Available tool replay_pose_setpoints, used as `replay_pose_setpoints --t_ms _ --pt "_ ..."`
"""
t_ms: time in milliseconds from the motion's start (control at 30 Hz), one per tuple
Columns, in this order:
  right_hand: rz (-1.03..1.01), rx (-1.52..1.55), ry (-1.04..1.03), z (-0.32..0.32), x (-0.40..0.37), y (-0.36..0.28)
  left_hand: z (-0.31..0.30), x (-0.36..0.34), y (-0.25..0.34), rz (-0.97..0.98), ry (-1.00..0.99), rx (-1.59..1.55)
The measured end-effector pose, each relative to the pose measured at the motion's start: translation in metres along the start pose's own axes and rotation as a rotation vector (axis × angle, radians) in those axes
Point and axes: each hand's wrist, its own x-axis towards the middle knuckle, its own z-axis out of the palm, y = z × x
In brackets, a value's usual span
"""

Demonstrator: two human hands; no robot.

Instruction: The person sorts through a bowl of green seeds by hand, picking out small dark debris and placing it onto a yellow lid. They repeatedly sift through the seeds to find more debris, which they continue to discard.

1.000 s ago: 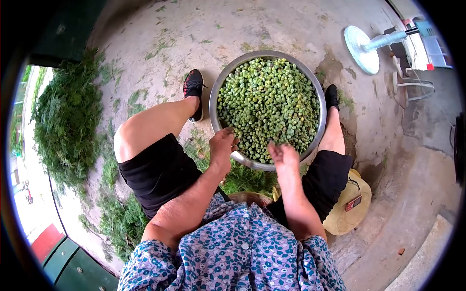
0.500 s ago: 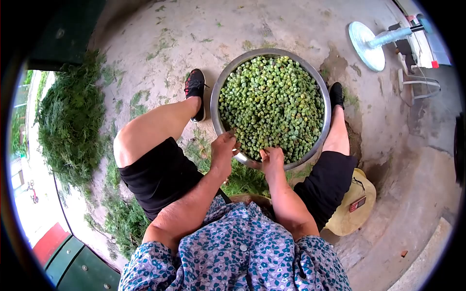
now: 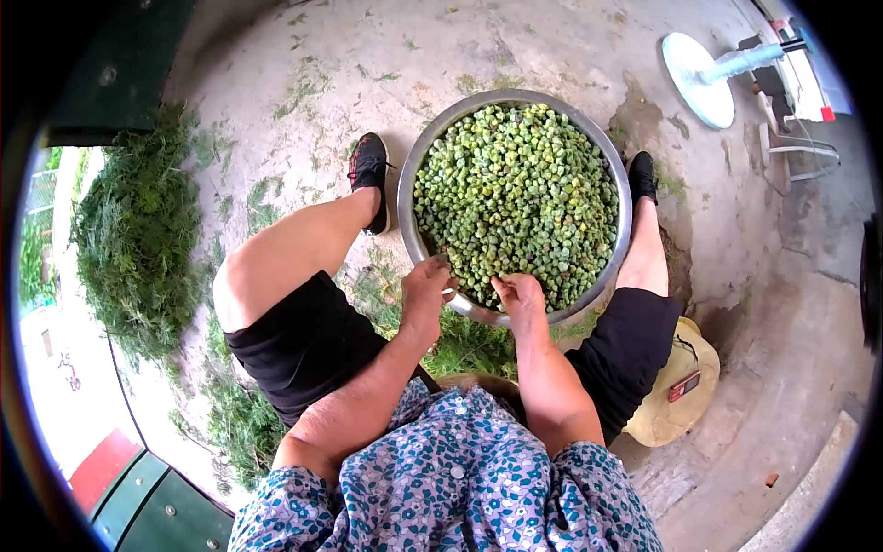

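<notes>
A wide metal basin (image 3: 416,138) stands between my legs, heaped with small, knobbly green cones (image 3: 515,198). My left hand (image 3: 426,293) is at the basin's near left rim, thumb and fingers closed together right by the edge of the heap. Over the near rim, my right hand (image 3: 522,296) reaches in with thumb and forefinger pinched at the surface of the cones. I cannot tell what lies between the fingertips of either hand.
Feathery green sprigs (image 3: 138,239) are piled at the left, with more scattered on the concrete floor (image 3: 386,46). A straw hat (image 3: 685,409) with a small red box (image 3: 683,386) on it lies by my right leg. A round-based stand (image 3: 696,81) is at upper right.
My right hand has shifted slightly up and right over the near edge of the heap. My left hand stays by the rim, its fingers slightly turned. The view has moved a little.
</notes>
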Motion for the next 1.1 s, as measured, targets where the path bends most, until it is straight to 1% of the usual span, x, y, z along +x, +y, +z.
replay_pose_setpoints --t_ms 33,67,133,167,267,333,400,433,467,533,600,633,667,700,733,767,867,900,933,967,1000,1033,1067,1100 --pt "0.020 0.042 0.079 0.017 -0.013 -0.007 0.000 0.000 0.000 0.008 -0.002 0.004" --pt "0.046 0.053 0.073 0.008 -0.002 -0.003 -0.001 -0.001 -0.001 0.012 -0.002 0.009" --pt "0.086 0.078 0.052 0.009 0.006 -0.005 0.000 0.002 -0.001 0.013 0.006 0.031" --pt "0.061 0.109 0.094 0.007 0.008 -0.003 0.001 0.002 -0.001 -0.007 0.025 0.042" --pt "0.034 0.063 0.115 0.023 -0.014 -0.011 0.001 0.009 -0.005 -0.035 0.049 0.065" --pt "0.041 -0.039 0.118 0.035 -0.026 -0.016 0.007 0.014 -0.006 -0.035 0.076 0.061" --pt "0.048 -0.133 0.110 0.034 -0.028 -0.018 0.007 0.028 -0.018 0.029 0.073 0.092" --pt "-0.005 -0.163 0.049 0.029 -0.020 -0.011 0.010 0.036 -0.021 0.066 0.069 0.103" --pt "0.060 -0.120 0.207 0.028 -0.007 -0.006 0.014 0.046 -0.023 0.009 0.142 0.180" --pt "-0.129 -0.479 0.310 0.021 0.004 0.006 0.020 0.064 -0.035 0.075 0.212 0.310" --pt "-0.320 -0.830 0.411 0.014 0.014 0.020 0.030 0.067 -0.035 0.170 0.333 0.475" --pt "-0.433 -1.004 0.447 0.028 -0.008 0.012 0.035 0.067 -0.035 0.218 0.390 0.555" --pt "-0.545 -1.182 0.480 0.043 -0.031 0.004 0.031 0.074 -0.043 0.185 0.381 0.468" --pt "-0.676 -1.117 0.571 0.045 -0.029 0.009 0.027 0.083 -0.052 0.187 0.380 0.480" --pt "-0.498 -0.681 0.444 0.042 -0.024 0.006 0.024 0.091 -0.054 0.191 0.383 0.491" --pt "-0.311 -0.252 0.308 0.033 -0.018 0.003 0.022 0.097 -0.056 0.161 0.392 0.426" --pt "-0.083 0.148 0.245 0.025 -0.009 0.000 0.023 0.109 -0.056 0.069 0.402 0.234" --pt "-0.119 -0.012 0.354 0.056 -0.040 -0.016 0.027 0.115 -0.054 0.042 0.400 0.170" --pt "-0.146 -0.174 0.465 0.072 -0.058 -0.022 0.029 0.114 -0.049 0.015 0.414 0.140" --pt "-0.242 0.004 0.280 0.047 -0.034 -0.013 0.032 0.113 -0.045 -0.010 0.428 0.110" --pt "-0.259 0.039 0.326 0.050 -0.039 -0.017 0.039 0.102 -0.030 -0.031 0.455 0.110" --pt "-0.262 0.058 0.300 0.046 -0.037 -0.018 0.046 0.097 -0.022 -0.049 0.479 0.108" --pt "-0.264 0.078 0.274 0.042 -0.035 -0.017 0.038 0.114 -0.042 0.024 0.479 0.223" --pt "-0.271 0.062 0.320 0.045 -0.035 -0.018 0.022 0.143 -0.079 0.099 0.480 0.336"
